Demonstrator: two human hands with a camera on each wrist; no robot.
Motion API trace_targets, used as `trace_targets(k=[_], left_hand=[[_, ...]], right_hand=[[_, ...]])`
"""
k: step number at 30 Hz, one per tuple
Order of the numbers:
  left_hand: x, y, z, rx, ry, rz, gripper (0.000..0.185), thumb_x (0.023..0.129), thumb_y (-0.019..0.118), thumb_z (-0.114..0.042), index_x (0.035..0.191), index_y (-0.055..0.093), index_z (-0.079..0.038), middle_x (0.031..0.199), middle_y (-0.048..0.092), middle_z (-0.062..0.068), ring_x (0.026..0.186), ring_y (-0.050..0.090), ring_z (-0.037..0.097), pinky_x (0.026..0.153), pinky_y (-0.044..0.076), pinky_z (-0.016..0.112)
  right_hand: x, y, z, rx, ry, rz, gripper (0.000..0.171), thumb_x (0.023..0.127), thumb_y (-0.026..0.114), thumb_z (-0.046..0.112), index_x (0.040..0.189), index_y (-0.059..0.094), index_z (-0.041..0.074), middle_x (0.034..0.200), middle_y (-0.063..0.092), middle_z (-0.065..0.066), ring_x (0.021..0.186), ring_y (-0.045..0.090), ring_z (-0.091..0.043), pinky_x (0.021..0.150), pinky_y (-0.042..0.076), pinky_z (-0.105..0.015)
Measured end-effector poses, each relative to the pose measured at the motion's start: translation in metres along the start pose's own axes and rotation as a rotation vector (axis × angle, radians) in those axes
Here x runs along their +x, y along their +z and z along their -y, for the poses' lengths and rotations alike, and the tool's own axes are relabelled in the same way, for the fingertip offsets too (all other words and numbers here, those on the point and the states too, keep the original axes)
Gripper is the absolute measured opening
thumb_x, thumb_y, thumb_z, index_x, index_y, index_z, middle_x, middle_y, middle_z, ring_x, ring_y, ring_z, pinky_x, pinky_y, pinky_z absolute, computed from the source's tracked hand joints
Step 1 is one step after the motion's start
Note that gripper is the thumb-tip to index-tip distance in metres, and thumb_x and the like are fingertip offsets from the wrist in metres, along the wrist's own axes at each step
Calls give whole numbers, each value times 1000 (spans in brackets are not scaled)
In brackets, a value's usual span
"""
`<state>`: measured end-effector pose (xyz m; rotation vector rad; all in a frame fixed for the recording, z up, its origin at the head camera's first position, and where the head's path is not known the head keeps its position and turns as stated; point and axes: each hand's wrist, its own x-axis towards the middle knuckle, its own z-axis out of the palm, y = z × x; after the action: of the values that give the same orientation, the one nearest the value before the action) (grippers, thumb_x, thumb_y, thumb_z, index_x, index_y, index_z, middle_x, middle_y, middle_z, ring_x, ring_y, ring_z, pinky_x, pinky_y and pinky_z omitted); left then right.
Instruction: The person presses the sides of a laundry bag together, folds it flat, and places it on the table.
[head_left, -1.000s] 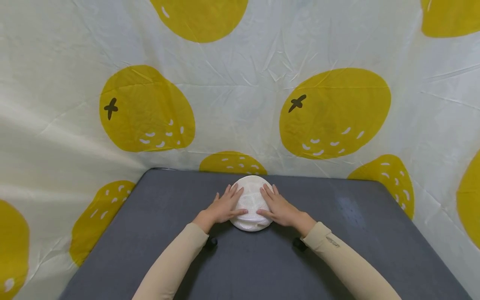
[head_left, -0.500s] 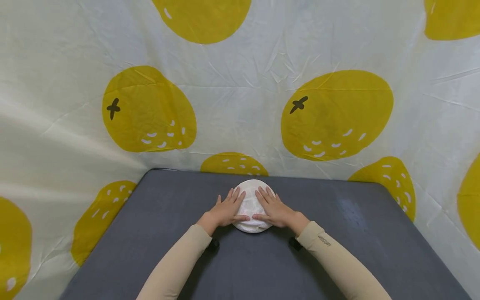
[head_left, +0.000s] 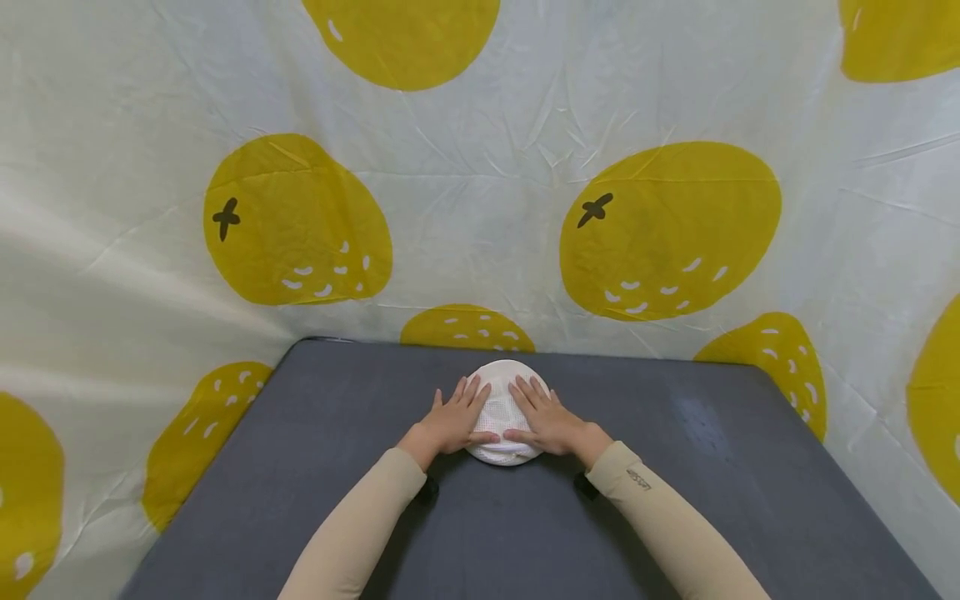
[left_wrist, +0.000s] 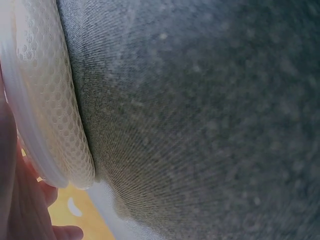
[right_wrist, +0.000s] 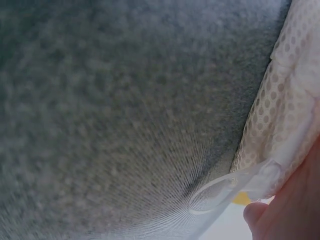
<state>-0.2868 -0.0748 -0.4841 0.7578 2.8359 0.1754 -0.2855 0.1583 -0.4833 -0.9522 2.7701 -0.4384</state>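
A round white mesh bag (head_left: pixel 502 413), which looks like a laundry bag, lies flat on the grey table near its far edge. My left hand (head_left: pixel 450 423) rests on its left side and my right hand (head_left: pixel 552 423) on its right, fingers straight and spread, thumbs pointing inward near its front. In the left wrist view the mesh bag (left_wrist: pixel 52 95) shows its honeycomb side wall and a smooth white rim, with part of the left hand (left_wrist: pixel 22 200) against it. In the right wrist view a clear loop (right_wrist: pixel 202 200) sticks out beside the bag (right_wrist: pixel 265 110), near the right hand (right_wrist: pixel 295 210).
The table (head_left: pixel 495 533) has a dark grey cloth-like top with a pale smudge (head_left: pixel 702 423) at the right. Behind and beside it hangs a white curtain (head_left: pixel 472 225) printed with big yellow fruit. Long beige sleeves cover both forearms.
Over the last second the bag has become flatter under my hands, and the right hand has shifted slightly inward. In the last half second almost nothing moves.
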Motion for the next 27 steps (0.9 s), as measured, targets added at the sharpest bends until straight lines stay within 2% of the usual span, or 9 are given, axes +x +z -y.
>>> trace_targets(k=[6,14,21,24,27], left_hand=[[-1,0,-1,10,-1,7,95,98,49,-68,166,12,-14,172,3,11,157,2,33,117,15,69],[2,1,1,-5,-3,32,95,99,50,-67,166,11,-12,172,1,12,157,-1,33,117,9,70],[8,9,4,-7,-18,43,98,98,50,-68,166,7,-12,171,-5,12,156,-6,33,117,7,70],[9,10,4,-10,-17,33,99,97,51,-68,166,9,-12,171,-3,12,156,-5,33,117,7,71],[10,10,3,8,-25,51,99,97,49,-69,166,6,-13,171,-6,11,156,-7,31,118,7,70]], right_hand=[[4,6,-7,-24,16,22,93,103,48,60,164,11,0,170,3,-22,154,-2,-44,118,9,-69],[6,11,-9,-18,23,17,89,104,52,54,164,11,1,170,4,-20,155,0,-43,118,9,-69],[6,6,-5,-20,35,52,93,103,46,62,164,13,2,170,3,-21,154,0,-44,118,8,-69],[7,7,-6,-20,39,50,95,101,44,67,164,14,2,170,4,-22,154,1,-44,118,9,-70],[8,11,-10,-35,42,52,96,101,42,69,165,12,4,170,3,-20,155,0,-42,118,8,-68]])
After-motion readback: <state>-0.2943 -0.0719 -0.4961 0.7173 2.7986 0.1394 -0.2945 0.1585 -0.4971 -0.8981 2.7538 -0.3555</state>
